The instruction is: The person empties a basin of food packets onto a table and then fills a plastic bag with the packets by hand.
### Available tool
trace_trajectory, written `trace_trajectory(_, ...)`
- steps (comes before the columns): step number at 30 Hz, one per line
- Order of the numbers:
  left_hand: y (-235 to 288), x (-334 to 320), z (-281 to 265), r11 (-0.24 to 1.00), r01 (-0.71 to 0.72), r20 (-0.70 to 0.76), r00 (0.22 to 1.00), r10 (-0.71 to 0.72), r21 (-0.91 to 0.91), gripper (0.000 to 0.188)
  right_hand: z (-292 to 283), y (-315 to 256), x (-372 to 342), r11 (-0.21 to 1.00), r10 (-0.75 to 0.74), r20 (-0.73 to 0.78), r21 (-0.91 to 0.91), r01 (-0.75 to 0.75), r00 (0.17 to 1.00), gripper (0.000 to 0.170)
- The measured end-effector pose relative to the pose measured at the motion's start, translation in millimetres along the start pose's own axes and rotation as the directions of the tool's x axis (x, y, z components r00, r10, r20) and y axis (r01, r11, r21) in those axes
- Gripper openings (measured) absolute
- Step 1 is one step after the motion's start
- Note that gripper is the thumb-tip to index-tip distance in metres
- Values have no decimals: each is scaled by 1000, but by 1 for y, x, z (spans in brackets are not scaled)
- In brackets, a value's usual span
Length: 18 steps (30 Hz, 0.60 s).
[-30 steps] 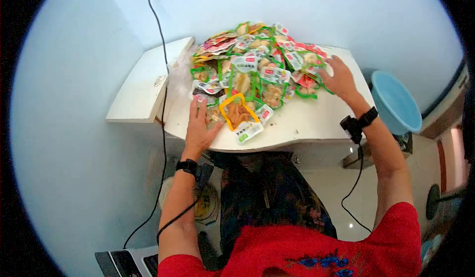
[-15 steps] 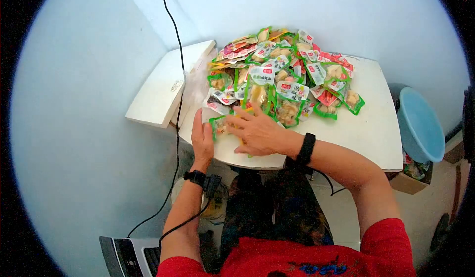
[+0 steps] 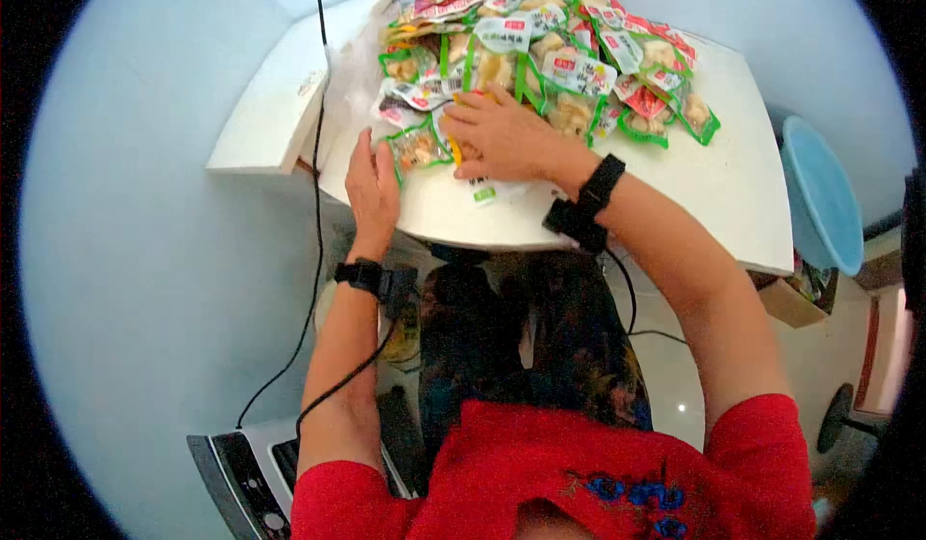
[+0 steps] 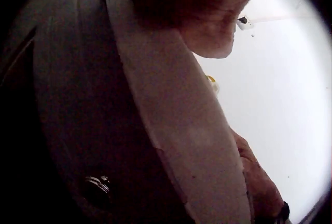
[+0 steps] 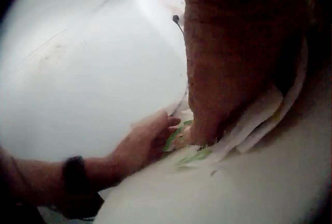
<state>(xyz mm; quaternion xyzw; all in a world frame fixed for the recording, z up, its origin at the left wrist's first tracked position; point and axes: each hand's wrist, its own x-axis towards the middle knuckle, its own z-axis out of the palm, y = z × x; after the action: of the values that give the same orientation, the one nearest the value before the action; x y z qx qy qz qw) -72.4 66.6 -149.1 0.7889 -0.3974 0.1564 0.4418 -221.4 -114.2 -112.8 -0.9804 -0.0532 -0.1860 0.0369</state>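
Observation:
In the head view my left hand (image 3: 373, 188) stands on edge at the table's front left, its fingers straight. Right beside its fingers lies a green-edged clear food packet (image 3: 417, 151). My right hand (image 3: 509, 140) lies palm down with extended fingers over a yellow-edged food packet (image 3: 457, 150), most of which it hides. That packet's white end pokes out below the palm. The right wrist view shows the left hand (image 5: 142, 143) by a green packet edge, with the right hand (image 5: 233, 52) large and dark in front. Part of the left hand (image 4: 207, 37) fills the top of the left wrist view.
A heap of food packets (image 3: 497, 34) covers the back of the white table (image 3: 709, 207). A clear plastic bag (image 3: 355, 87) lies left of it, near a raised white panel (image 3: 275, 96). A black cable (image 3: 321, 106) hangs at left. A blue basin (image 3: 820, 193) stands right.
My right hand has swung from the table's right side across to the front left, over the yellow-edged packet. My left hand has turned on edge beside the green-edged packet. The head view has shifted.

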Motion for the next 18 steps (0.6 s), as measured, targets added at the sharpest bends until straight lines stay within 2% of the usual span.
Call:
trace_trajectory(3,2,0,-1,997,27,-4,1000,-27,-72,47,-2,1,-8,993,-50,-249,89,74,967,60)
trace_trajectory(4,-2,2,2,997,-6,-32,999,3,-73,47,-20,-6,-11,998,-54,-220,16,59,974,56)
trace_trajectory(7,-3,1,1,999,-1,-20,1000,0,-48,47,-50,-15,-28,983,-3,-323,172,62,946,47)
trace_trajectory(8,-6,1,2,997,-6,-17,1000,5,-78,47,-61,-25,-40,979,59,-371,205,20,927,37)
trace_trajectory(11,-8,1,2,999,-21,-6,1000,21,-41,47,-88,-58,-70,973,28,-359,223,56,933,26)
trace_trajectory(13,-8,1,2,998,-14,6,1000,15,-65,48,-70,-83,-99,936,91,-329,350,32,940,22)
trace_trajectory(15,-9,1,1,997,-18,3,1000,19,-70,48,-68,-99,-112,973,-58,-213,205,103,975,27)
trace_trajectory(18,-10,0,0,997,-30,-18,999,29,-65,48,-56,-93,-134,997,-3,-133,80,14,991,37)
